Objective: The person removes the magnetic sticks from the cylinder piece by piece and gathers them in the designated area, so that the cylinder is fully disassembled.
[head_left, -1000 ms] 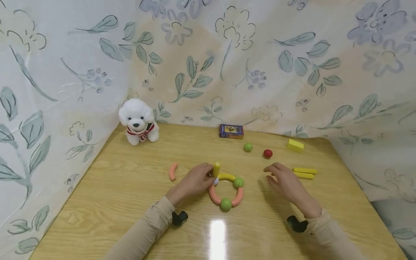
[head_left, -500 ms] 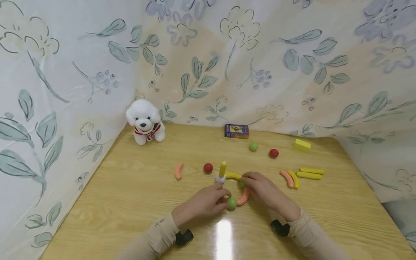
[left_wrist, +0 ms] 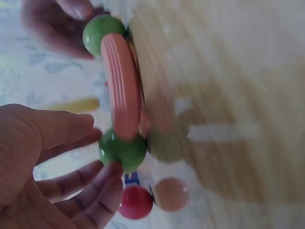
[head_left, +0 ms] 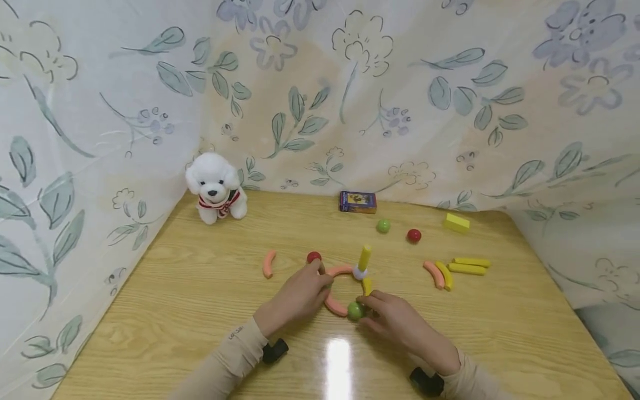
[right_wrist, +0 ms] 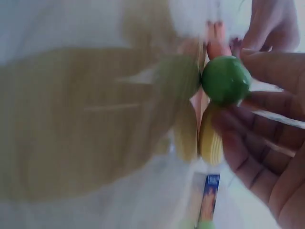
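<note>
Both hands are on a ring of curved rods and balls lying on the table. My left hand (head_left: 297, 294) holds its left side, fingers and thumb around a green ball (left_wrist: 123, 150) that the head view hides. My right hand (head_left: 407, 328) pinches the near green ball (head_left: 355, 310). A pink curved rod (head_left: 335, 306) joins these two balls. Another pink curved rod (head_left: 341, 270) runs along the far side to a white ball (head_left: 359, 273), from which a yellow rod (head_left: 365, 256) stands upright. A yellow curved rod (head_left: 367, 285) forms the right side, partly covered by my right hand.
Loose on the wooden table (head_left: 210, 311) lie a red ball (head_left: 314, 256) near my left fingers, a pink curved rod (head_left: 269, 264), curved rods (head_left: 443, 275) and yellow straight rods (head_left: 467, 269) at right. Behind are a card box (head_left: 358, 202), yellow block (head_left: 457, 223) and plush dog (head_left: 216, 189).
The ring has turned clockwise, carrying the upright yellow rod from its left to its right side. My right hand came from the right to the ring, leaving two curved rods beside the straight ones.
</note>
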The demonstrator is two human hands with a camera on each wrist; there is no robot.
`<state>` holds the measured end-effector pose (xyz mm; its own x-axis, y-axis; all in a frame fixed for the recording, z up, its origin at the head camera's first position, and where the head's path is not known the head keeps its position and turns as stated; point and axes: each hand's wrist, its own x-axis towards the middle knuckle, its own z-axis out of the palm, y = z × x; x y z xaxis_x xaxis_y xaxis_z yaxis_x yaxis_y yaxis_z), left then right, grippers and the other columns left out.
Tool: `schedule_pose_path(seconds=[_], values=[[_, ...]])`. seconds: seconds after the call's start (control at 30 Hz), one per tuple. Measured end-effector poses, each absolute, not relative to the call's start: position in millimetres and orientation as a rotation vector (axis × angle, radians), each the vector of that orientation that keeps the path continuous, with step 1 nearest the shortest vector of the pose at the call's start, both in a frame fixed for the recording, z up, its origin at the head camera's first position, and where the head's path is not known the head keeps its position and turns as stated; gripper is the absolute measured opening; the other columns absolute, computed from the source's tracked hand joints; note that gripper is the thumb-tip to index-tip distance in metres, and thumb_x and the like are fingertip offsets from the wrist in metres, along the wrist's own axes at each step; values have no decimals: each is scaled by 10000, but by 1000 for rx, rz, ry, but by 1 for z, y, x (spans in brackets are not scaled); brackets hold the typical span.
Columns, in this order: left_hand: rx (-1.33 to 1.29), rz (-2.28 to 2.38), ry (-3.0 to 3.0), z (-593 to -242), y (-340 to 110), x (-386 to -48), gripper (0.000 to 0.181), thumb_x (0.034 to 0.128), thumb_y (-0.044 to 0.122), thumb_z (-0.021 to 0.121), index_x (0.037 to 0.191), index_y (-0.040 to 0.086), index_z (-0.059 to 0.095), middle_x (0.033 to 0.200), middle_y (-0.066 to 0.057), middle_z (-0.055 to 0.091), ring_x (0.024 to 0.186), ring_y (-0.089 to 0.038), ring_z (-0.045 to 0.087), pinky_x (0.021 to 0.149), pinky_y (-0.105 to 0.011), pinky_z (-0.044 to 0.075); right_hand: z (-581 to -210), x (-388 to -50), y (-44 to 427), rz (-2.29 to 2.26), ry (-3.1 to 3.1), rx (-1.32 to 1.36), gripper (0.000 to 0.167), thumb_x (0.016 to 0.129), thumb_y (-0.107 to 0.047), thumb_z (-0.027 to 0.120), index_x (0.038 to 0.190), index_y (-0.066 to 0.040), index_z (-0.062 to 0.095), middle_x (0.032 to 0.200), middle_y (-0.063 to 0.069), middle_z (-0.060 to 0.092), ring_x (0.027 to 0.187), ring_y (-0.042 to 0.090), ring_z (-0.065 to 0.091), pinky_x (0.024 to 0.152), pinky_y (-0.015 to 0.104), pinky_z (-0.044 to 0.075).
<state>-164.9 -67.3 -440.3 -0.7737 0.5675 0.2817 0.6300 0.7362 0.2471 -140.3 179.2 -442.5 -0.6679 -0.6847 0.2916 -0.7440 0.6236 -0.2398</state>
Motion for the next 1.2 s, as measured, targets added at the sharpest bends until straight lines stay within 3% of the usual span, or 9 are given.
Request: schedule_pose_path(seconds=[0.1,0.23,0.4,0.47,0.57,0.67,0.77,1.03,1.2], values=[[-919,-496,-2746,-440,-72,-169,147,939,120,595,1045,84,689,1065,-85,566,822,-169,525,735,-287,487,-441,-137,177,649,-2710,1118,226,854,-99,717,1077,-65,704,896,-19,707,704,-26,565,602,163,472],[-861,-606,-2793,-438,-72,-169,294,939,159,606,1210,53,644,1211,-129,568,986,-217,574,856,-353,510,-439,-149,184,745,-2722,778,150,845,-28,684,985,-70,720,836,-5,699,647,-30,538,564,167,451],[-864,-628,-2889,-436,-65,-165,346,939,296,642,1210,80,659,1075,-51,568,875,-136,513,750,-253,470,-438,-178,187,980,-2787,620,416,884,-96,695,1283,-62,580,1080,118,680,721,71,619,578,199,483],[-923,-609,-2911,-438,-60,-164,334,926,325,661,1169,97,684,1007,-20,555,818,-103,470,700,-210,426,-437,-188,184,1111,-2828,642,455,898,-158,701,1320,-84,548,1177,131,655,770,102,644,599,213,503],[-1007,-589,-2901,-442,-55,-162,268,912,312,683,1094,119,719,942,7,558,791,-79,455,678,-178,399,-437,-198,176,1225,-2866,677,350,915,-216,688,1229,-89,598,1173,126,660,765,99,641,603,223,507],[-1048,-577,-2856,-445,-54,-161,209,903,277,695,1039,124,739,908,8,583,807,-87,473,697,-183,410,-437,-202,171,1246,-2867,696,197,925,-198,672,1083,-84,638,1069,120,687,719,93,627,586,220,494],[-1056,-589,-2825,-444,-56,-162,187,906,242,694,1032,114,747,928,-3,616,844,-109,517,738,-205,442,-437,-202,170,1251,-2861,685,137,941,-166,646,1041,-73,634,960,112,698,700,130,643,571,215,491],[-1037,-660,-2826,-437,-62,-163,197,911,197,686,1068,95,745,990,-16,648,898,-140,556,791,-239,462,-431,-193,168,1112,-2849,684,85,985,-147,573,998,-62,574,820,58,680,699,133,641,570,191,483],[-1043,-656,-2818,-437,-63,-163,195,908,190,686,1069,95,742,988,-20,647,895,-149,542,788,-246,448,-429,-191,180,951,-2784,708,85,934,-131,650,966,-72,598,891,69,651,733,133,631,604,215,503]])
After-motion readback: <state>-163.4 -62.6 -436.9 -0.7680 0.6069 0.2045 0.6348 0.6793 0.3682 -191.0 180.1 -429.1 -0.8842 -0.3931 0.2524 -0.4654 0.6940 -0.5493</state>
